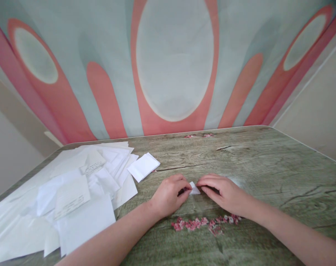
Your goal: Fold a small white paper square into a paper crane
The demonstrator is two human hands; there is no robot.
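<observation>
A small piece of white paper folded into a triangle [195,188] lies at the middle of the table between my two hands. My left hand [170,194] is closed at the paper's left side, thumb and forefinger pinching its edge. On the other side, my right hand [222,192] has curved fingers with a small gap between thumb and forefinger. Its fingertips sit right by the triangle's right edge; whether they touch it I cannot tell. Beyond my left hand lies a small stack of folded white paper [143,167].
Loose white sheets [85,229], some with print, cover the table's left side in a spread pile. The wood-patterned table [290,184] bears a pink flower print [195,224] near me. A pink and grey-green patterned backdrop [173,127] rises behind the far edge.
</observation>
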